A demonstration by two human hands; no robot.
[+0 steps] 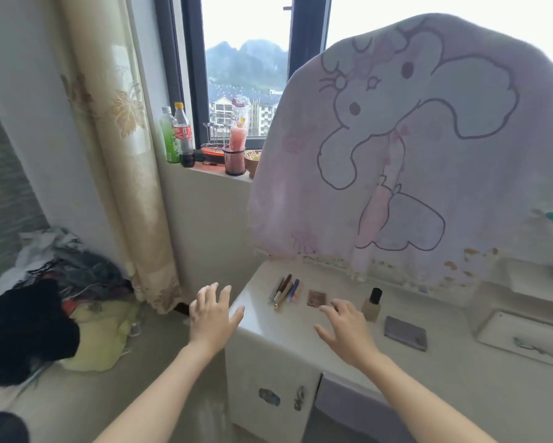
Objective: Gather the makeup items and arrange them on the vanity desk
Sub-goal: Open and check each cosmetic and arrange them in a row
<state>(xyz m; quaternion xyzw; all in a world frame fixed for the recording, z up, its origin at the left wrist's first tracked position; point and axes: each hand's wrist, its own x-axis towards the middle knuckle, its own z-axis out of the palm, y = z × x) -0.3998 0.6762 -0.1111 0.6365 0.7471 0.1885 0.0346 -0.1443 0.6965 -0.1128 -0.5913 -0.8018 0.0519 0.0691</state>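
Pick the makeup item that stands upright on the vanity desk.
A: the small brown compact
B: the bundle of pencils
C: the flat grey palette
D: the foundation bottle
D: the foundation bottle stands on its base on the vanity desk, with its black cap pointing up.

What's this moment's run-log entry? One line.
left hand open, at desk edge | right hand open, over desk | pencils, brown compact, foundation bottle, grey palette on desk

On the vanity desk (281, 326) the pencils (283, 290) lie at the left. The small compact (316, 298) is just right of them, then the bottle (372, 304) stands. The flat palette (405, 333) lies right of the bottle, nearer the front. A draped cloth (412, 148) hangs behind them.
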